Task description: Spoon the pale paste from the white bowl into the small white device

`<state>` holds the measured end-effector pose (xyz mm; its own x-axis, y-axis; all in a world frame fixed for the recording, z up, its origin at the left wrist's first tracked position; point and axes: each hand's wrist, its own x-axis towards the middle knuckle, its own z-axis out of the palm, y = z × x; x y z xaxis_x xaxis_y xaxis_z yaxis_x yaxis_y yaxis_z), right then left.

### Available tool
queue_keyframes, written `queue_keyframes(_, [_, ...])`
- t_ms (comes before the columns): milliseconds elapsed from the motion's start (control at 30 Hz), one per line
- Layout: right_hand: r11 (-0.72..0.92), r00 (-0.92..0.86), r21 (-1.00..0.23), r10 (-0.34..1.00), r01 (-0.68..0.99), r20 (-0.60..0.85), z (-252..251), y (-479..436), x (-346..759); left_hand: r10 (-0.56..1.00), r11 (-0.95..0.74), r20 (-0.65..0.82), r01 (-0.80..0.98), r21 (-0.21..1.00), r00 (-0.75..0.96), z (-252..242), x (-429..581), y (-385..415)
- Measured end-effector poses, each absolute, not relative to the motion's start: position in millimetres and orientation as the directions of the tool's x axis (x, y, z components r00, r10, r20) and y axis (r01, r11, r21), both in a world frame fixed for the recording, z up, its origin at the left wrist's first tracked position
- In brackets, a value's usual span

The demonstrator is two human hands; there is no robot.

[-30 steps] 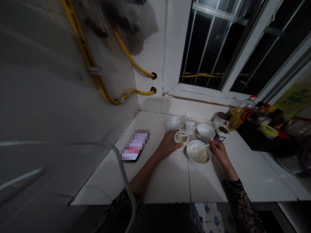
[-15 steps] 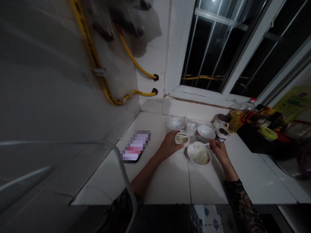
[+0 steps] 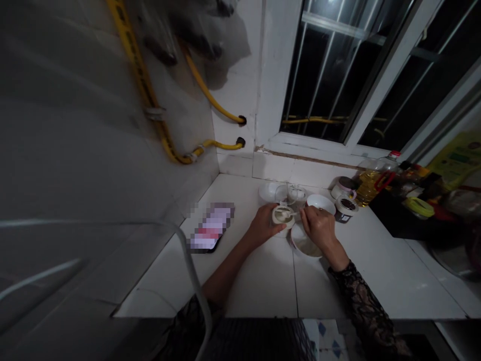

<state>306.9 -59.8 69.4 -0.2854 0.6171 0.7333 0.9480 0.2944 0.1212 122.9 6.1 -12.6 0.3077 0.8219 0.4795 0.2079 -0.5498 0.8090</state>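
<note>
At L hand (image 3: 264, 224), gripping a small whitish jar (image 3: 281, 230), thumb near its rim, mouth showing. Just R of that, pinching a white spoon (image 3: 294, 214) w/ R hand (image 3: 319, 226), angled into or over the jar mouth (can't tell which). Within the last sec, swung R hand left from the white bowl's right edge, taking the spoon from bowl to jar; kept L hand & jar abt. put. So, spoonwork now at the jar, apparently past the dip in the bowl; can't tell a loaded spoon from a bare one. Under R hand, partly hidden: white bowl (image 3: 298, 232) w/ pale stuff (image 3: 308, 247) inside. Well left of L hand: phone (image 3: 211, 228), screen blurred. Beyond L hand: another bowl (image 3: 266, 193), clear vessel (image 3: 297, 194) beside. Just beyond R hand: red-rimmed bowl (image 3: 320, 201), then dark-topped jar (image 3: 344, 207) to its R. Farther: oil bottle (image 3: 366, 185).
</note>
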Motion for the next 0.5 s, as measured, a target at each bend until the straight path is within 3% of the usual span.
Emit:
queue_keyframes(200, [0.168, -0.07, -0.082, 0.739, 0.982, 0.67, 74, -66, 348, 0.833, -0.531, 0.455, 0.226, 0.817, 0.313, -9, 121, 4])
queue_keyframes(400, [0.005, -0.059, 0.131, 0.912, 0.991, 0.407, 74, -76, 374, 0.836, -0.529, 0.45, 0.24, 0.814, 0.315, -7, 121, 2])
queue_keyframes(500, [-0.007, -0.046, 0.173, 0.953, 0.985, 0.299, 73, -80, 370, 0.842, -0.518, 0.437, 0.248, 0.819, 0.316, -6, 120, 2])
